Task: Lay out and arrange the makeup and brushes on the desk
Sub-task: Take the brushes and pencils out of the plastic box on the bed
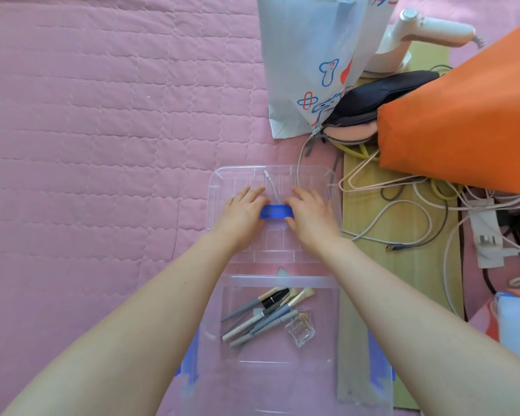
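Both hands were down on the clear lid point(222, 187), centre of the frame, flat on the pink quilted cover point(102, 115). The left hand point(242, 211) sat on one side of the blue handle point(276, 212), the right hand point(311, 216) on the other, and both sets of fingers lay fairly straight and close together, pressing on the plastic rather than wrapping anything. The thumbs were right at the handle's ends; whether they hooked it I could not tell. Just below, lower centre, the clear box point(278, 281) stood open with the makeup inside: a loose bundle of brushes and pencils point(261, 321) lying slantwise, a black tube point(275, 297) among them, and a small glass bottle point(300, 330) touching their right side. Upper right, a white printed bag point(306, 64) stood beside an orange bag point(463, 115), with a tangle of cables point(403, 205) at mid right.
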{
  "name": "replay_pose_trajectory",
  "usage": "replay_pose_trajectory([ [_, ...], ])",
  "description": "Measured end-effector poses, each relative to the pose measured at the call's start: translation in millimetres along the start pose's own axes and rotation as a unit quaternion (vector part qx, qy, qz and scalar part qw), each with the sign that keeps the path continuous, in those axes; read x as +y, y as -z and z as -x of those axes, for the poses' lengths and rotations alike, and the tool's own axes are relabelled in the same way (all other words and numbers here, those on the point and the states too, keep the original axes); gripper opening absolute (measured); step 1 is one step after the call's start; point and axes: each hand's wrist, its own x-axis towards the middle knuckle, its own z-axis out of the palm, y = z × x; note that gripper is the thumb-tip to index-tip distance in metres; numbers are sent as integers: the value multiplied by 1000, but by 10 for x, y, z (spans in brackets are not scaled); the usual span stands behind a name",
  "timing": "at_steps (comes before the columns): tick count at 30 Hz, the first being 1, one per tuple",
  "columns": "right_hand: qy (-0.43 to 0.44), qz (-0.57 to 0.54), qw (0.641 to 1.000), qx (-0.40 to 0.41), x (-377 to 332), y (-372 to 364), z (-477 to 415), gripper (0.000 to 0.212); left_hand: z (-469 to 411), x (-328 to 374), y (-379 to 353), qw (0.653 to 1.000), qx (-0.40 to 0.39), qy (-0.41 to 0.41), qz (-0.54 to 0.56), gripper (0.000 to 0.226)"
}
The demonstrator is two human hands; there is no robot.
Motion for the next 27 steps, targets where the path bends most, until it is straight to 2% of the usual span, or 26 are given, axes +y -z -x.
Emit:
replay_pose_trajectory([
  [3, 3, 3, 1000, 17, 15, 45, 97, 51, 120, 57, 117, 1000, 9, 4, 22, 46],
  [9, 6, -38, 992, 123, -127, 151, 468, 42, 542, 275, 343, 988, 126, 41, 80, 39],
  [12, 26, -49, 985, 164, -224, 178, 741, 42, 833, 369, 378, 976, 198, 17, 91, 33],
  [18, 64, -59, 974, 209, -264, 72, 1390, 40, 1414, 481, 282, 957, 277, -20, 87, 28],
  [27, 67, -84, 973, 206, -181, -358, 2179, 31, 2019, 611, -96, 955, 277, -57, 86, 26],
])
